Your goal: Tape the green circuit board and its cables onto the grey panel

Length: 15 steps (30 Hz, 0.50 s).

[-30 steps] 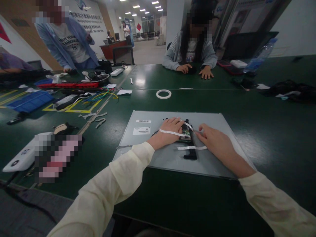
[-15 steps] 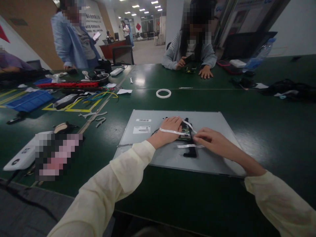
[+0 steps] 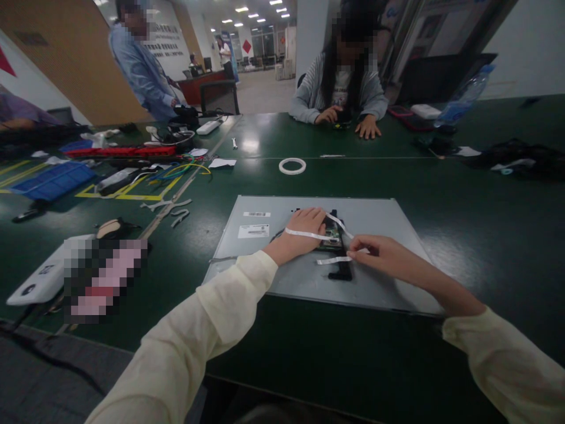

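A grey metal panel [image 3: 388, 235] lies flat on the green table [image 3: 485, 200]. In its middle sit a small green circuit board [image 3: 332, 239] and a black cable piece [image 3: 342, 270]. My left hand [image 3: 302, 231] rests palm down on the panel beside the board, a white tape strip [image 3: 304, 235] lying across its back. My right hand [image 3: 383, 254] pinches the end of another white tape strip [image 3: 333, 259] that crosses the black piece. A third strip [image 3: 341, 224] runs over the board.
A white tape roll [image 3: 292, 166] lies beyond the panel. Coloured wires [image 3: 180, 171], a blue tray [image 3: 53, 180], a red strip [image 3: 119, 152] and a white device [image 3: 39, 280] crowd the left. A seated person [image 3: 342, 88] faces me; another stands at the far left [image 3: 141, 65]. A water bottle [image 3: 463, 97] stands far right.
My right hand went from lying flat on the panel to pinching the lower tape strip's end. The standing person moved away to the right; the seated person lowered a phone.
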### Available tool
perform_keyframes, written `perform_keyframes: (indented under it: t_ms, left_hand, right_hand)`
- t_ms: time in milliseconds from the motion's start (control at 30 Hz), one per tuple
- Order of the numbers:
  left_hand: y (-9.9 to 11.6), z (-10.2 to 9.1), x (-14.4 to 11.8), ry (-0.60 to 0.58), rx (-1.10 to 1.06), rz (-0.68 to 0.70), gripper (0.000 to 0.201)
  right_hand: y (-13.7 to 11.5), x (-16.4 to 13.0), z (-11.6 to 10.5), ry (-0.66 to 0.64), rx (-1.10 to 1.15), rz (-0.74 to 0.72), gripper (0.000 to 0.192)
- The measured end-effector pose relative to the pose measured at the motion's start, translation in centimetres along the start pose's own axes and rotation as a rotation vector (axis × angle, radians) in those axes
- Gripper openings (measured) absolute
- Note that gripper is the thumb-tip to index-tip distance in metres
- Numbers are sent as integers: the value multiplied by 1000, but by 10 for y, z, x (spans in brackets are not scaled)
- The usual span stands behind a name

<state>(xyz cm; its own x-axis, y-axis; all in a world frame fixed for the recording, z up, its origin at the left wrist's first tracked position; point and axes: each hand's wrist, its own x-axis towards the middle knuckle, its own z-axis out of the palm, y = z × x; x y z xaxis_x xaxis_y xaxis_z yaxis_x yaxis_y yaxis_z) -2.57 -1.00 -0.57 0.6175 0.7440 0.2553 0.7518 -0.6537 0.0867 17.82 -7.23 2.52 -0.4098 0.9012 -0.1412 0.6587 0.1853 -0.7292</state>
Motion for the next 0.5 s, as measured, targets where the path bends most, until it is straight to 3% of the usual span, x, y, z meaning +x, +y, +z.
perform_keyframes:
  t_ms: [367,500]
  left_hand:
    - [-1,-1,0,5,-100,-5,39]
    - [-3,-27,8,111,-408,-76,36]
  right_hand:
    - [-26,-10,-8,124,299,58,29]
    - [-23,-7,-7,170,331,62,32]
